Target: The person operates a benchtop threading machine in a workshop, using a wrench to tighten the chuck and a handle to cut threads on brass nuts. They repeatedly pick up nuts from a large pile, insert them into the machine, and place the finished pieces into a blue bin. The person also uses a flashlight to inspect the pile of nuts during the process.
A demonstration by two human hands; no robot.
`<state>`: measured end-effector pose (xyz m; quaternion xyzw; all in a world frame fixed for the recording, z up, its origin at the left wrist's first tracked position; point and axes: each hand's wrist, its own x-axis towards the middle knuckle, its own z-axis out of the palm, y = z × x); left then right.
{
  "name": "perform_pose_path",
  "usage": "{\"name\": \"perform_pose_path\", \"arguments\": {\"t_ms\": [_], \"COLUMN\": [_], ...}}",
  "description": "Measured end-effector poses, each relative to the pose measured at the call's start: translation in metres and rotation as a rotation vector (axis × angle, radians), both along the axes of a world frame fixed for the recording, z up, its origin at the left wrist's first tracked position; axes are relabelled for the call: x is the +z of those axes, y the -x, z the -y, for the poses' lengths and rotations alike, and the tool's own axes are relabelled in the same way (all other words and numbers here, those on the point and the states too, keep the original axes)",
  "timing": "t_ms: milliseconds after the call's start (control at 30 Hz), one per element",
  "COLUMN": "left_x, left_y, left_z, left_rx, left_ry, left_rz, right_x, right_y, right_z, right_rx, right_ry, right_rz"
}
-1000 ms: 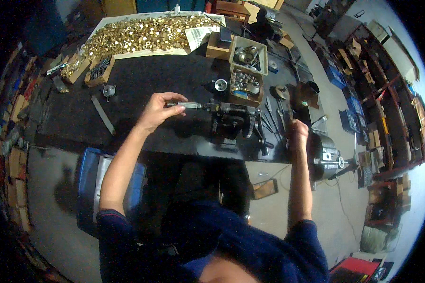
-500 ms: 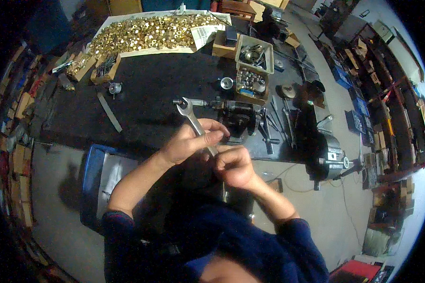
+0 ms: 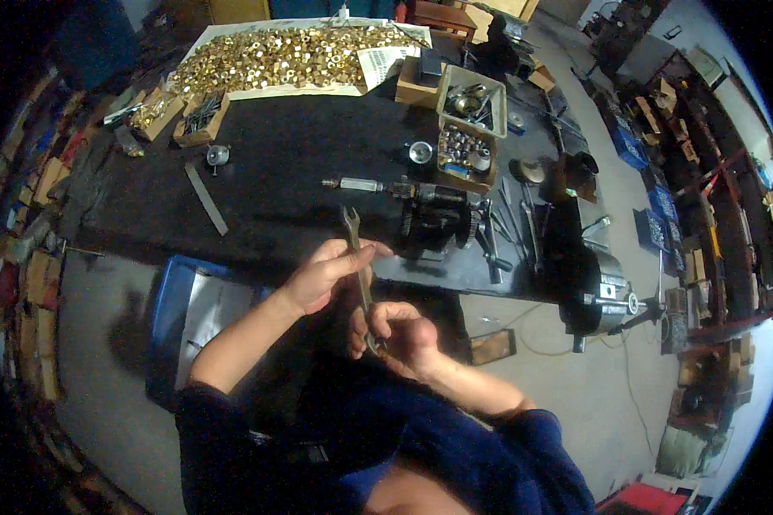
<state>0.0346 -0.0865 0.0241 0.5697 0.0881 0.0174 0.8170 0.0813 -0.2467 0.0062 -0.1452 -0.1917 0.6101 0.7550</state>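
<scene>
Both my hands hold a long metal wrench (image 3: 362, 281), which stands nearly lengthwise in front of my body. My left hand (image 3: 322, 276) grips the upper shank, thumb laid across it, with the open jaw beyond the fingers. Lower down, my right hand (image 3: 404, 333) is closed around the other end, partly hiding it. Just past the jaw, a black hand-cranked device (image 3: 438, 210) with a gear sits at the bench's near edge. Its pale shaft (image 3: 361, 184) points left, apart from the wrench.
Brass nuts (image 3: 292, 60) cover a sheet at the back of the dark bench (image 3: 292, 146). A flat metal strip (image 3: 206, 199) lies left. Trays of parts (image 3: 465, 153) and several tools (image 3: 524, 223) are right. A blue bin (image 3: 170, 300) stands below left; a vise-like machine (image 3: 605, 292) stands right.
The wrench has drawn back toward my body, away from the shaft, and turned more upright with its jaw nearly edge-on. My right hand has moved down to its lower end.
</scene>
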Motion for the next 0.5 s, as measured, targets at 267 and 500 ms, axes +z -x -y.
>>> {"name": "perform_pose_path", "arguments": {"t_ms": [267,500], "left_x": [-0.014,-0.008], "left_y": [0.018,0.007], "left_z": [-0.023,-0.008], "left_rx": [0.342,0.316], "left_ry": [-0.936,-1.23], "left_rz": [0.037,0.532], "right_x": [0.001,0.013], "right_y": [0.003,-0.002], "right_z": [-0.009,-0.023], "right_rx": [-0.012,0.161], "right_ry": [-0.043,-0.092], "right_rz": [-0.036,0.106]}}
